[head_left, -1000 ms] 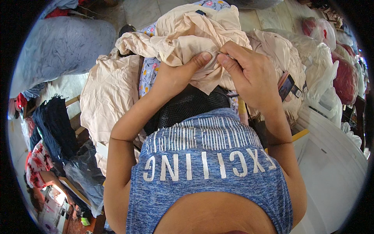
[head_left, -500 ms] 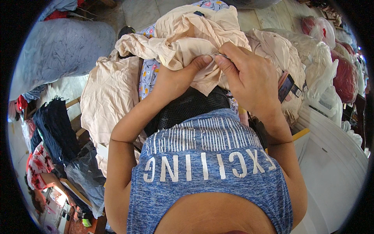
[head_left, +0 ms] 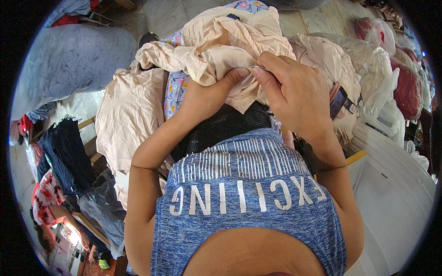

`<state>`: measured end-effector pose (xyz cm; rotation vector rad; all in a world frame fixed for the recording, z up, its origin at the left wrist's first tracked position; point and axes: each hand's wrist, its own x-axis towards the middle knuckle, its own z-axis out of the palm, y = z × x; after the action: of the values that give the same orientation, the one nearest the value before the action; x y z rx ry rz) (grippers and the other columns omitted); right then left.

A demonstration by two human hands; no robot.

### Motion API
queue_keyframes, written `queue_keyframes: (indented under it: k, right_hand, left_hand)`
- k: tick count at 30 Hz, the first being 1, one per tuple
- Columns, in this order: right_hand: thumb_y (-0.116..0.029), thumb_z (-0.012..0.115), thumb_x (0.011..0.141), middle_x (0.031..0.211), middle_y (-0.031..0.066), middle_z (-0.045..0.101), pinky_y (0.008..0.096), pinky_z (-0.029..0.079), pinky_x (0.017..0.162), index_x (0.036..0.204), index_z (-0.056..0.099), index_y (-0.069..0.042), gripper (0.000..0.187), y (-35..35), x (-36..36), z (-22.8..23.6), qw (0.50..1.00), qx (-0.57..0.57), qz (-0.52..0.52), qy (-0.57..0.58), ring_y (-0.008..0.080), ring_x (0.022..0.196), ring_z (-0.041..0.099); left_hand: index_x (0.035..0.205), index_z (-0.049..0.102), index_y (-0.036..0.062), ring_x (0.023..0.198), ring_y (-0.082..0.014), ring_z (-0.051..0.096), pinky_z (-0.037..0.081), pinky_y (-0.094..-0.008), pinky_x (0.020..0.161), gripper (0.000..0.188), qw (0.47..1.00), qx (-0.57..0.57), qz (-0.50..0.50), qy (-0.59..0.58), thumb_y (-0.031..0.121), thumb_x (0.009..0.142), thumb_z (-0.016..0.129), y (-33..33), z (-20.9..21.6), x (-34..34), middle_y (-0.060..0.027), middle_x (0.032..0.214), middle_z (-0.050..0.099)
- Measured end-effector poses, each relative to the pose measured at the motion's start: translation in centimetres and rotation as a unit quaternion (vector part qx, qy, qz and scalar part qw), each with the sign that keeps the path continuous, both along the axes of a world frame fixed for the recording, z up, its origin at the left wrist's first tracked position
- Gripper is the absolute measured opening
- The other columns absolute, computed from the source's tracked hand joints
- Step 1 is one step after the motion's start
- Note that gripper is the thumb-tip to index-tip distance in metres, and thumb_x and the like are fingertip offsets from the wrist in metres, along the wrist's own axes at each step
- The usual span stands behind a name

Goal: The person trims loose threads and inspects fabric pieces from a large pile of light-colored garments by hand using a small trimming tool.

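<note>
A crumpled cream garment (head_left: 216,57) lies bunched over my lap. My left hand (head_left: 214,94) is closed on its gathered edge, thumb pressing from above. Close beside that thumb, my right hand (head_left: 297,87) pinches at the same spot of cloth. A thin, shiny, metallic-looking piece (head_left: 258,67) shows at its thumb and forefinger; most of it is hidden, so its kind cannot be made out. Under the garment, floral lilac cloth (head_left: 176,94) covers my legs, and black mesh (head_left: 223,126) lies against my waist.
More cream cloth hangs at my left (head_left: 126,115) and right (head_left: 322,60). A phone (head_left: 338,101) rests on the right-hand pile. Plastic-wrapped bundles (head_left: 78,64) stand far left, bagged clothes (head_left: 407,87) far right. A white plastic chair (head_left: 391,184) is beside me; a person's patterned sleeve (head_left: 48,195) shows lower left.
Both hands stay at nearly the same place on the cloth. My right fingertips have shifted slightly, and a little more of the shiny piece shows.
</note>
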<state>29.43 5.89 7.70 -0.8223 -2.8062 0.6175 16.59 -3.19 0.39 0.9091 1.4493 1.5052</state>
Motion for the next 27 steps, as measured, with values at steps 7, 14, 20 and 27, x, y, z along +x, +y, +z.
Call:
queue_keyframes:
  k: [7, 14, 20, 27]
  right_hand:
    - [-0.023, 0.048, 0.082, 0.061, 0.0152, 0.057, 0.0418, 0.043, 0.049, 0.082, 0.054, -0.007, 0.017, 0.0, 0.1, -0.4, 1.000, 0.000, -0.001, -0.010, 0.0325, 0.056, 0.057]
    - [-0.022, 0.047, 0.082, 0.060, 0.0137, 0.056, 0.0422, 0.041, 0.048, 0.079, 0.052, -0.007, 0.017, 0.2, 0.1, -1.0, 1.000, -0.010, 0.007, 0.015, 0.0325, 0.056, 0.056]
    - [-0.019, 0.053, 0.081, 0.060, 0.0094, 0.053, 0.0335, 0.038, 0.048, 0.078, 0.052, -0.004, 0.015, 0.9, 0.4, -1.6, 0.986, -0.126, -0.021, 0.103, 0.0231, 0.054, 0.052]
    - [-0.013, 0.061, 0.075, 0.066, 0.0077, 0.057, 0.0251, 0.039, 0.049, 0.081, 0.057, -0.001, 0.014, 0.8, -0.1, -1.8, 0.963, -0.196, -0.088, 0.163, 0.0152, 0.056, 0.052]
  left_hand:
    - [0.092, 0.056, 0.0008, 0.077, -0.0127, 0.056, 0.045, -0.0248, 0.068, 0.015, 0.999, 0.034, -0.004, 0.020, 0.007, 0.078, 0.061, 0.0, 0.0, 0.1, -0.0048, 0.083, 0.059]
    - [0.094, 0.055, 0.0003, 0.078, -0.0122, 0.056, 0.045, -0.0247, 0.070, 0.019, 1.000, 0.010, -0.023, -0.008, 0.008, 0.078, 0.062, 0.0, 0.1, -0.1, -0.0043, 0.086, 0.059]
    - [0.098, 0.054, 0.0003, 0.082, -0.0123, 0.055, 0.045, -0.0244, 0.072, 0.025, 0.989, -0.012, -0.010, -0.145, 0.014, 0.079, 0.062, 0.3, 0.1, -0.2, -0.0045, 0.090, 0.059]
    - [0.098, 0.055, 0.0003, 0.081, -0.0126, 0.056, 0.046, -0.0251, 0.072, 0.023, 0.994, -0.026, -0.007, -0.103, 0.012, 0.079, 0.062, 0.2, 0.5, -0.2, -0.0048, 0.090, 0.059]
